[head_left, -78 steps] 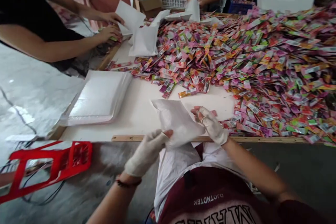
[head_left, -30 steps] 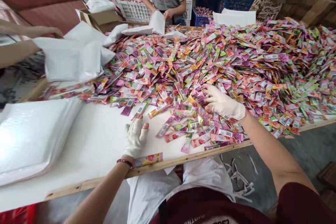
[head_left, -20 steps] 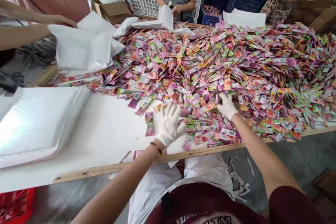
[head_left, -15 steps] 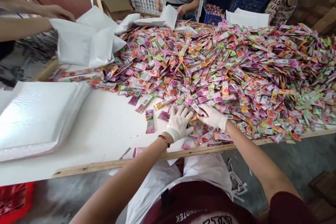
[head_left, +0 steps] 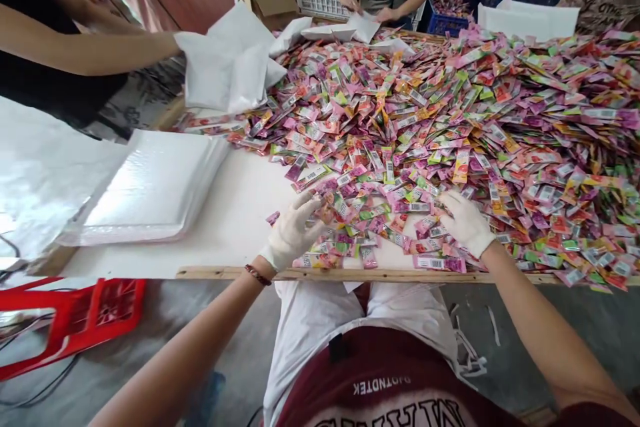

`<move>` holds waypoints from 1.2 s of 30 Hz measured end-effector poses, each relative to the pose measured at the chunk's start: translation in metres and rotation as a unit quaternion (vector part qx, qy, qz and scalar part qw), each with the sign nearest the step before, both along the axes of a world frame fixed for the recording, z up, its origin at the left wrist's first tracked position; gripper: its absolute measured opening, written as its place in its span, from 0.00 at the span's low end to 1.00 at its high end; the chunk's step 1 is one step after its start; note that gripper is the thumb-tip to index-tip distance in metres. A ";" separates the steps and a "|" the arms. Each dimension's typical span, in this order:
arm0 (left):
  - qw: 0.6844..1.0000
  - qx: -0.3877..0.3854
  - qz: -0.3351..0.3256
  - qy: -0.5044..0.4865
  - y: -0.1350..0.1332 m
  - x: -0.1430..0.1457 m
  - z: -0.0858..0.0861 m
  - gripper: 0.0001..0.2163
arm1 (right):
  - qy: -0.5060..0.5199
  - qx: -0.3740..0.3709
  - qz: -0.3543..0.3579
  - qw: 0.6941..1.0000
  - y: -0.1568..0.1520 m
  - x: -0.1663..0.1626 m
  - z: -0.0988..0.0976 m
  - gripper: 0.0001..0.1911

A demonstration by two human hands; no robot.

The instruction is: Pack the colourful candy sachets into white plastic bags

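Observation:
Colourful stick sachets [head_left: 400,167] lie in a wide heap over the white table, thinning out to a loose layer close to me. In a white glove, my left hand [head_left: 295,232] rests at the left edge of this layer, thumb and fingers apart, fingertips against some sachets. My right hand [head_left: 466,221], also gloved, lies over the sachets on the other side, fingers stretched out and holding nothing I can see. Between both hands, several sachets are spread with bits of white tabletop showing.
A stack of white padded mailers [head_left: 145,180] lies on the left, with filled mailers [head_left: 225,73] behind it under a co-worker's arm [head_left: 100,47]. Across the table another person handles a white mailer [head_left: 364,27]. A wooden strip [head_left: 350,275] edges the table; a red plastic stool [head_left: 95,320] stands below.
My hands have moved apart, left hand leftward and right hand rightward, and sachets now lie spread between them. The view has turned left. The left co-worker's arm reaches further onto the mailers.

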State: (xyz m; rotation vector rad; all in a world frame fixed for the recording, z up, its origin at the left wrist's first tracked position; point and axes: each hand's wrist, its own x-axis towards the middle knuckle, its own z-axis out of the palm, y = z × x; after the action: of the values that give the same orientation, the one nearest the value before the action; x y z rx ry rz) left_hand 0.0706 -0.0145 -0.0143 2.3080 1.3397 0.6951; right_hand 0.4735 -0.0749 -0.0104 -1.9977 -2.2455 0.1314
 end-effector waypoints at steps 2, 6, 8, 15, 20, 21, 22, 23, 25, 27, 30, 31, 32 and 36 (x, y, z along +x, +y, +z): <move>0.999 0.017 0.039 -0.023 0.006 0.002 0.009 0.14 | 0.031 0.017 0.044 0.998 0.016 -0.018 0.007 0.18; 0.995 0.055 -0.009 0.088 0.022 0.020 0.016 0.20 | -0.022 -0.043 0.029 0.998 0.039 -0.051 -0.003 0.21; 0.981 0.080 -0.073 0.161 0.029 0.030 0.012 0.22 | -0.041 -0.063 -0.008 0.997 0.044 -0.055 -0.013 0.22; 0.988 0.069 -0.066 0.119 0.039 0.027 0.003 0.15 | 0.097 0.053 -0.018 0.994 0.029 -0.032 -0.027 0.11; 0.995 -0.011 0.035 0.090 0.011 0.026 0.013 0.13 | 0.192 0.010 -0.004 0.981 -0.002 -0.057 -0.016 0.11; 0.992 -0.034 0.034 0.113 0.005 0.029 0.014 0.14 | 0.193 -0.015 -0.002 0.981 -0.006 -0.068 -0.015 0.12; 0.987 -0.060 0.032 0.143 -0.001 0.034 0.013 0.16 | 0.185 -0.043 -0.002 0.982 -0.010 -0.080 -0.016 0.14; 0.980 -0.084 0.031 0.176 -0.006 0.038 0.011 0.19 | 0.167 -0.074 -0.007 0.983 -0.013 -0.091 -0.017 0.17; 0.965 -0.115 0.032 0.234 -0.012 0.045 0.008 0.19 | 0.103 -0.134 -0.030 0.985 -0.015 -0.107 -0.021 0.27; 0.960 -0.114 0.027 0.256 -0.016 0.046 0.006 0.14 | 0.034 -0.175 -0.052 0.983 -0.015 -0.114 -0.024 0.33; 0.972 -0.062 0.001 0.225 -0.015 0.034 0.012 0.10 | 0.000 -0.176 -0.022 0.984 -0.010 -0.103 -0.021 0.31; 0.978 -0.040 -0.005 0.207 -0.013 0.028 0.016 0.10 | 0.006 -0.160 0.007 0.987 -0.008 -0.097 -0.018 0.30; 0.982 -0.022 -0.007 0.188 -0.010 0.021 0.020 0.10 | 0.014 -0.141 0.038 0.989 -0.005 -0.090 -0.014 0.28; 0.989 -0.015 0.013 0.144 0.011 0.005 0.033 0.15 | 0.015 -0.107 0.095 0.990 0.013 -0.085 0.001 0.26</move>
State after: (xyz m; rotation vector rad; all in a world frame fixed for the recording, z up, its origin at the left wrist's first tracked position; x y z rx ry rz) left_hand 0.0755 -0.0032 0.0190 2.4391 1.4927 0.3538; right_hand 0.3885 -0.0614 -0.0096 -1.8561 -2.4925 0.4353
